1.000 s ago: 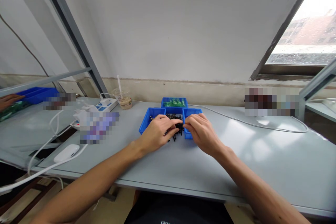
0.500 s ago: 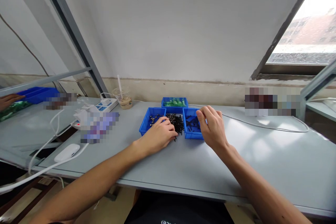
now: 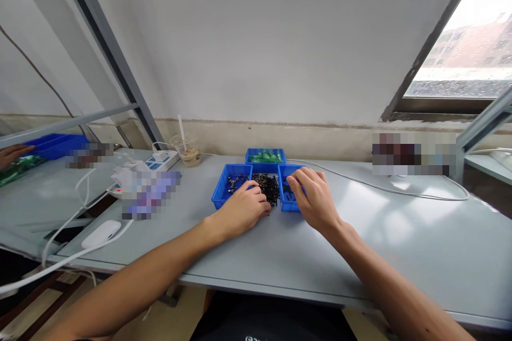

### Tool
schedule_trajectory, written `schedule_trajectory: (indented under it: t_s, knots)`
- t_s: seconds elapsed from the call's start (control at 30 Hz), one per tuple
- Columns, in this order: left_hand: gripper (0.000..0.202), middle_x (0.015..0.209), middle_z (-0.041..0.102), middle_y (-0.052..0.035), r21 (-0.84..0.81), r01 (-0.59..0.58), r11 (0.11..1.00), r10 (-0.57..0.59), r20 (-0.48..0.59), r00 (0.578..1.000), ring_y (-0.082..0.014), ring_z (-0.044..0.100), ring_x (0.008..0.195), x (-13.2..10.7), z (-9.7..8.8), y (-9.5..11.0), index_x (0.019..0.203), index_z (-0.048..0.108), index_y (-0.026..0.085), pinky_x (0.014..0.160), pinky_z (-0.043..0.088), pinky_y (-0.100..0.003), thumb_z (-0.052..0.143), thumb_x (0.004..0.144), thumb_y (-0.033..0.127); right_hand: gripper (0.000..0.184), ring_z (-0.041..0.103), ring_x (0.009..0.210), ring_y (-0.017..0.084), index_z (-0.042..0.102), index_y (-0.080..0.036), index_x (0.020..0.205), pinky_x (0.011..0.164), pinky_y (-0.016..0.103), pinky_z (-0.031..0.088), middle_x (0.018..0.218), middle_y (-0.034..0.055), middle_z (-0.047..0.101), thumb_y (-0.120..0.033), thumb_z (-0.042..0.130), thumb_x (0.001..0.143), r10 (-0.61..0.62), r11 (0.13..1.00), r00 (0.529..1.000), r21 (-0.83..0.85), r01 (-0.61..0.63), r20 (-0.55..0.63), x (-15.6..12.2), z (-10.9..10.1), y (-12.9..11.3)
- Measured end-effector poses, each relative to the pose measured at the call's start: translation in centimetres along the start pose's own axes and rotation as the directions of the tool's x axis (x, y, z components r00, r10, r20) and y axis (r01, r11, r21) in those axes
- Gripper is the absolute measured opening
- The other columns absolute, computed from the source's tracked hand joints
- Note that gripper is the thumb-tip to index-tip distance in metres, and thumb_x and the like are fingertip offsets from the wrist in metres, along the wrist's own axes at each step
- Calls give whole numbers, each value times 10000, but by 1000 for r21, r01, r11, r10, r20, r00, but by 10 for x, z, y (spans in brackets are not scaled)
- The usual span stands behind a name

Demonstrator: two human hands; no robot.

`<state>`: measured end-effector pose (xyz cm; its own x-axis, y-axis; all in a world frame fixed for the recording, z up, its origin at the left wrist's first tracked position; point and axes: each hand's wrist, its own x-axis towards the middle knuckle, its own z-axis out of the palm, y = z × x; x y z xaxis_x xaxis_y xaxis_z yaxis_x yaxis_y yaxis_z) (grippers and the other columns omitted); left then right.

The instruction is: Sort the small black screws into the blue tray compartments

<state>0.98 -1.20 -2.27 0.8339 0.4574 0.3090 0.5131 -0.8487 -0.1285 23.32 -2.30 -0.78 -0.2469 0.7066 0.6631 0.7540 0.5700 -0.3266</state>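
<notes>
My left hand (image 3: 248, 205) rests at the near left edge of a heap of small black parts (image 3: 269, 187), fingers curled down and closed; whatever they pinch is too small or hidden to name. To its left, a blue bin (image 3: 218, 194) holds a few small metal-looking pieces (image 3: 233, 183). My right hand (image 3: 314, 195) hovers over the right blue bin (image 3: 290, 206), thumb and fingers drawn together, their tips partly hidden. Small dark pieces lie inside that bin. Behind the heap stands another blue bin (image 3: 248, 158) with green plastic packets (image 3: 267, 155).
At the left are a plastic cup with a straw (image 3: 191, 155), a power strip (image 3: 168, 160), a white charger-like case (image 3: 101, 233) and white cables. Another person's hand (image 3: 14, 154) is by a blue tray (image 3: 60, 145) at far left. A thin cable (image 3: 384, 192) runs along the right.
My right hand has moved left and slightly down, further over the right bin. My left hand stays by the heap, its fingers shifting slightly.
</notes>
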Motion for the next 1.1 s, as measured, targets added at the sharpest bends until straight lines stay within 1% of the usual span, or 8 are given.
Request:
schedule_trajectory:
  t_s: [0.3, 0.4, 0.47, 0.63, 0.77, 0.83, 0.93, 1.1]
  knots:
    - [134, 905, 689, -30, 103, -11, 995, 6, 42, 999, -214, 597, 924, 1, 3, 2, 958, 673, 184, 1046, 368, -418, 547, 1001, 173, 376, 529, 763, 168, 503, -215, 785, 824, 340, 328, 847, 26, 634, -373, 372, 1099, -6, 1000, 999, 0, 6, 40, 0, 0, -1]
    - [173, 926, 678, -45, 145, -6, 989, -2, 60, 998, -217, 588, 925, 1, 3, 4, 956, 658, 176, 1044, 374, -419, 497, 1018, 162, 372, 530, 761, 166, 504, -213, 783, 826, 340, 330, 848, 25, 633, -363, 375, 1098, -10, 1000, 999, -4, 10, 51, 0, 0, -2]
    - [196, 941, 670, -55, 169, 4, 986, -13, 52, 999, -220, 583, 927, 2, 2, 5, 974, 650, 168, 1046, 376, -422, 463, 1025, 148, 355, 532, 765, 169, 509, -212, 794, 830, 340, 334, 843, 24, 628, -351, 383, 1096, -22, 1000, 998, -4, 22, 61, 0, 0, -2]
    - [187, 952, 642, -50, 144, 27, 989, -28, 5, 1000, -221, 567, 934, 3, -4, 6, 991, 615, 158, 1028, 395, -397, 438, 1012, 101, 239, 536, 792, 179, 552, -204, 865, 835, 342, 352, 834, 26, 623, -256, 439, 1069, -108, 994, 988, -2, 109, 106, -1, 3, -2]
    - [198, 947, 632, -50, 130, 54, 990, -48, -54, 997, -218, 569, 939, 4, -9, 7, 989, 595, 157, 1007, 415, -387, 406, 1036, 124, 187, 544, 835, 189, 602, -199, 952, 830, 347, 360, 886, 39, 652, -191, 447, 1056, -197, 980, 966, 9, 198, 165, -2, 4, -4]
    - [196, 935, 628, -50, 115, 61, 991, -51, -89, 995, -215, 572, 923, 4, -10, 7, 984, 584, 154, 1001, 423, -388, 398, 1033, 115, 191, 551, 866, 195, 623, -201, 1015, 834, 351, 364, 939, 50, 667, -168, 439, 1056, -231, 972, 953, 18, 232, 197, -3, 4, -5]
    - [196, 905, 622, -40, 58, 49, 997, -40, -150, 988, -197, 575, 883, 3, -10, 6, 964, 562, 156, 1020, 422, -383, 397, 997, 57, 206, 557, 903, 201, 640, -204, 1067, 836, 353, 369, 1008, 64, 676, -143, 444, 1051, -258, 965, 938, 18, 261, 231, -3, 4, -5]
    - [189, 872, 616, -22, -23, 3, 1000, -8, -246, 969, -176, 584, 839, 2, -9, 7, 973, 534, 165, 1021, 429, -363, 398, 986, 35, 254, 548, 903, 193, 649, -199, 1006, 822, 336, 363, 1028, 67, 666, -59, 438, 1020, -284, 956, 925, -1, 294, 250, -4, 4, -1]
